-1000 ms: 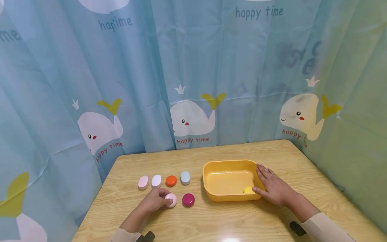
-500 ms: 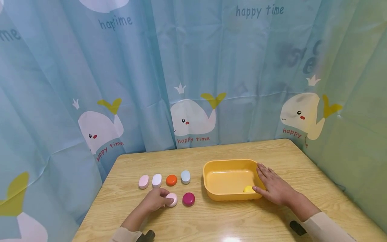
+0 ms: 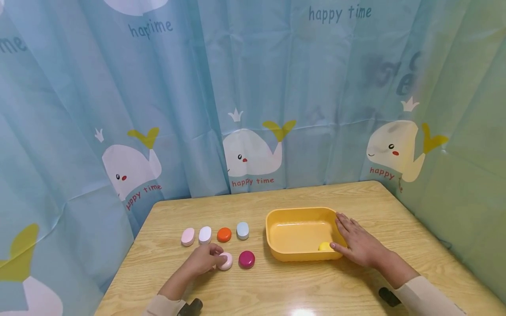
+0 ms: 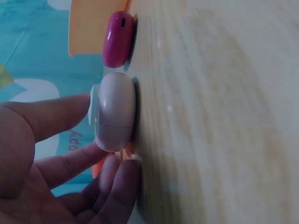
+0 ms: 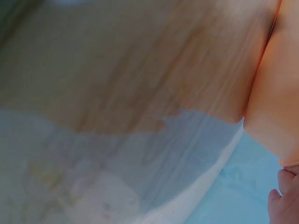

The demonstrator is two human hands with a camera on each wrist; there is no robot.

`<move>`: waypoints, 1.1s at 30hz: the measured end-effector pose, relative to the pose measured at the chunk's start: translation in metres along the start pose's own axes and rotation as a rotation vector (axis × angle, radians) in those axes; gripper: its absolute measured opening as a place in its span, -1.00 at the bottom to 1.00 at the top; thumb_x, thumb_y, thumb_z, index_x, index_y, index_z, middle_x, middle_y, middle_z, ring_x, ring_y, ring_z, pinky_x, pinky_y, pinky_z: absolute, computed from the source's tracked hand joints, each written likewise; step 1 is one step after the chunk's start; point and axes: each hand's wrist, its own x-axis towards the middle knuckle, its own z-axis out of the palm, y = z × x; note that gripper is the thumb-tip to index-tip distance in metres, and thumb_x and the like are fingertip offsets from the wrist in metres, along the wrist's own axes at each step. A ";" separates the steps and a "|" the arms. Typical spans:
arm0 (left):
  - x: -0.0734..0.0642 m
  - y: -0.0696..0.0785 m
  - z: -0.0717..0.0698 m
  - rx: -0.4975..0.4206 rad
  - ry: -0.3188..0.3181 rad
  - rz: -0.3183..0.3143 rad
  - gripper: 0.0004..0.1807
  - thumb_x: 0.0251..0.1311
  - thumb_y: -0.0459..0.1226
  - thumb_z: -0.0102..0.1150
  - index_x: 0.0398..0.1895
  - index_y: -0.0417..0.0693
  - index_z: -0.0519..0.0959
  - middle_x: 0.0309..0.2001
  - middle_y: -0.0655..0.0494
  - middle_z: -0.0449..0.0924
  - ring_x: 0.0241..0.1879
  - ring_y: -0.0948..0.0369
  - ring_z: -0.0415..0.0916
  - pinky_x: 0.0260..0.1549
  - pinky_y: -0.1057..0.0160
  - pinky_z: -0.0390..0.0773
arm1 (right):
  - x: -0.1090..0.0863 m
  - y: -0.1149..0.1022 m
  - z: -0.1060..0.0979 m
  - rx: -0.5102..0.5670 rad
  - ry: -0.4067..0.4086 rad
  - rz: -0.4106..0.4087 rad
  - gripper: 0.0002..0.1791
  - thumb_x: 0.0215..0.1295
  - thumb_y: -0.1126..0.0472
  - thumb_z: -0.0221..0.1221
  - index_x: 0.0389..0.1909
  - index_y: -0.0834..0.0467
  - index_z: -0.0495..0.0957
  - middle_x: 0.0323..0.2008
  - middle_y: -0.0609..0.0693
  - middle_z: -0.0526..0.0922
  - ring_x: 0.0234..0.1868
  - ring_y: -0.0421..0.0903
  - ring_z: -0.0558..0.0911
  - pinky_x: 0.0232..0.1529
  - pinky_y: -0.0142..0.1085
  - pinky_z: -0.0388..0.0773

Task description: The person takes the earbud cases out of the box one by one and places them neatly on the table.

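Observation:
My left hand [image 3: 202,260] is at a small round pale pink case [image 3: 226,262] on the table. In the left wrist view, the thumb lies over the top of the case [image 4: 117,105] and the index finger meets its lower side, with the other fingers curled near the tabletop. A round magenta case [image 3: 247,260] sits just right of it. My right hand [image 3: 357,243] lies with straight fingers along the right side of a yellow-orange plastic bin [image 3: 300,256], thumb over the rim. Inside that bin, a yellow piece [image 3: 324,246] shows partly above the front wall.
Behind the left hand, a row holds a pink oval case [image 3: 188,237], a white oval case [image 3: 205,235], an orange round case [image 3: 224,235] and a light blue oval case [image 3: 243,231]. Blue curtains [image 3: 253,87] with whale prints hang close behind the wooden table [image 3: 284,289].
The pale pink case has shifted very slightly to the right under the left hand. My right hand stays against the bin, and the other cases keep their places.

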 end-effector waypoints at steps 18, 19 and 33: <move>0.026 0.051 0.015 0.018 0.039 0.201 -0.73 0.21 -0.23 0.30 -0.11 -0.22 0.63 -0.37 0.13 0.54 -0.36 0.21 0.46 -0.40 0.25 0.55 | 0.001 0.002 0.002 0.001 -0.011 0.006 -0.09 0.42 -0.23 -0.02 0.39 0.49 0.09 0.46 0.34 0.00 0.45 0.24 0.04 0.43 0.06 -0.08; 0.028 0.054 0.018 0.006 0.031 0.209 -0.72 0.22 -0.23 0.30 -0.10 -0.23 0.63 -0.36 0.13 0.53 -0.36 0.21 0.46 -0.41 0.26 0.56 | 0.001 0.002 0.002 0.002 -0.009 0.004 -0.09 0.42 -0.23 -0.02 0.39 0.48 0.09 0.46 0.34 0.00 0.45 0.24 0.04 0.43 0.06 -0.08; 0.053 0.096 0.056 -0.271 -0.122 0.199 -0.73 0.25 -0.31 0.27 -0.07 -0.32 0.57 -0.35 0.01 0.51 -0.34 0.13 0.51 -0.34 0.16 0.68 | 0.000 0.001 -0.001 -0.010 -0.019 0.000 -0.09 0.42 -0.23 -0.03 0.39 0.48 0.10 0.45 0.34 0.01 0.45 0.25 0.04 0.45 0.00 -0.17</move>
